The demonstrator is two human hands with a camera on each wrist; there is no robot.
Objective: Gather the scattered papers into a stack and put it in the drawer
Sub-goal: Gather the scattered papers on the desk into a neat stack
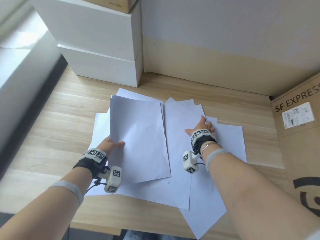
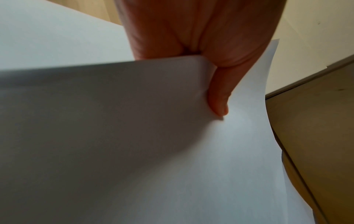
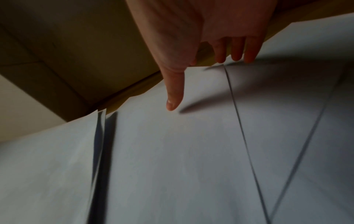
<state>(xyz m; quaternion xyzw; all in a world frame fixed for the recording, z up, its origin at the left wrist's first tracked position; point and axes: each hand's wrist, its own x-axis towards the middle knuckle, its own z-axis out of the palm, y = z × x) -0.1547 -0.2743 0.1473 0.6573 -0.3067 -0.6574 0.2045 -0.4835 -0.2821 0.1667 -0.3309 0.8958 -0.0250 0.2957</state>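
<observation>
Several white sheets (image 1: 181,179) lie fanned and overlapping on the wooden desk (image 1: 69,115). My left hand (image 1: 112,144) pinches the near left edge of a small stack of sheets (image 1: 138,135) and holds it tilted above the loose ones. In the left wrist view the thumb (image 2: 218,98) presses on top of this stack (image 2: 210,166); the fingers below are hidden. My right hand (image 1: 201,126) lies spread on the loose sheets at the right. Its thumb (image 3: 174,94) and straight fingertips (image 3: 237,51) touch the paper (image 3: 172,151) near a far edge. No drawer is in view.
Two stacked white boxes (image 1: 103,49) stand at the back left corner of the desk. A tall cardboard box (image 1: 301,135) marked SF EXPRESS walls off the right side. A wall (image 1: 225,32) runs along the back. Bare wood shows left of the sheets.
</observation>
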